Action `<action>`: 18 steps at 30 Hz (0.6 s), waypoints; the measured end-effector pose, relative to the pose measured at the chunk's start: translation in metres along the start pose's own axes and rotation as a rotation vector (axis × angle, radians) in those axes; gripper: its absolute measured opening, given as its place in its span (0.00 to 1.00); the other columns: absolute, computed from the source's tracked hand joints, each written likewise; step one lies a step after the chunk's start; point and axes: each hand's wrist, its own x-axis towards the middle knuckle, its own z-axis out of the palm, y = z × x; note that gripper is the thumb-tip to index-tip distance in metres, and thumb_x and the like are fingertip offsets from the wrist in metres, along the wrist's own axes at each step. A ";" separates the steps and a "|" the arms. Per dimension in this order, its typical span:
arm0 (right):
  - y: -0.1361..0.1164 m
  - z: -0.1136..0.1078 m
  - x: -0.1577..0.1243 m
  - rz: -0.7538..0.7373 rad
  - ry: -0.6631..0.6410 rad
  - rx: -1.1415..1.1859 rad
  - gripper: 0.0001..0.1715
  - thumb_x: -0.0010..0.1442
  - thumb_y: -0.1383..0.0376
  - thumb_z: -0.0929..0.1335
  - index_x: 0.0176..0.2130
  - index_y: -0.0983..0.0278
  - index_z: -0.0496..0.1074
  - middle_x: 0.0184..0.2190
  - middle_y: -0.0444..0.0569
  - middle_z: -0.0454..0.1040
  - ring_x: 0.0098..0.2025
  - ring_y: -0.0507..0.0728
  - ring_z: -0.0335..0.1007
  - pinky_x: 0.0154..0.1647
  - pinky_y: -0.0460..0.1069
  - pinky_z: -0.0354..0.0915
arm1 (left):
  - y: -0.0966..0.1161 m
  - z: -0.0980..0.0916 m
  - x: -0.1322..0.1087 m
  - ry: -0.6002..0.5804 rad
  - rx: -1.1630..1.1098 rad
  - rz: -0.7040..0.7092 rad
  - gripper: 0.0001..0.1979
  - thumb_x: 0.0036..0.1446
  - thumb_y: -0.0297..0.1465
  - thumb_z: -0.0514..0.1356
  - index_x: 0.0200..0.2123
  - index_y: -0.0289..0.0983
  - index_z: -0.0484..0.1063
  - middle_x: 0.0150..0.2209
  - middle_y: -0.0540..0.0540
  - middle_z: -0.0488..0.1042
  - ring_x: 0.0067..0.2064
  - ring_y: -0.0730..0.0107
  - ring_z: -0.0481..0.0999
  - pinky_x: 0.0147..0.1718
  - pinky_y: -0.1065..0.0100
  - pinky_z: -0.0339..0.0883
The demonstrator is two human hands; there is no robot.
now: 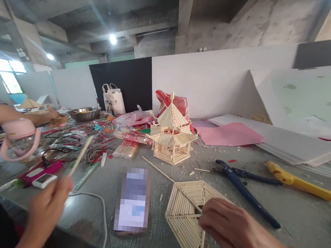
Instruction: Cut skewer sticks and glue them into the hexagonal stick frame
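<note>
My left hand [49,202] is closed around a thin wooden stick [81,155] that points up and to the right. My right hand [226,225] rests with curled fingers on a flat hexagonal panel of glued sticks [186,205] near the table's front edge, and seems to press it down. Beyond the panel stands a small stick-built pavilion model [172,134]. A single long stick [157,169] lies between the pavilion and the panel. A phone [132,200] lies flat between my hands.
Blue-handled cutters [245,189] and a yellow glue gun [299,183] lie at the right. Bundled sticks [125,148], plastic bags, a metal bowl [85,114] and pink paper [230,134] crowd the back. Another person's arm [15,115] reaches in at the left beside a pink bottle [19,136].
</note>
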 end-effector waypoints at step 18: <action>-0.037 0.108 0.062 -0.285 0.412 -0.354 0.19 0.58 0.65 0.62 0.17 0.64 0.61 0.13 0.42 0.60 0.18 0.49 0.51 0.17 0.47 0.48 | 0.042 0.105 0.098 -0.714 -0.345 0.183 0.26 0.54 0.50 0.48 0.19 0.35 0.66 0.17 0.48 0.70 0.18 0.74 0.66 0.18 0.73 0.58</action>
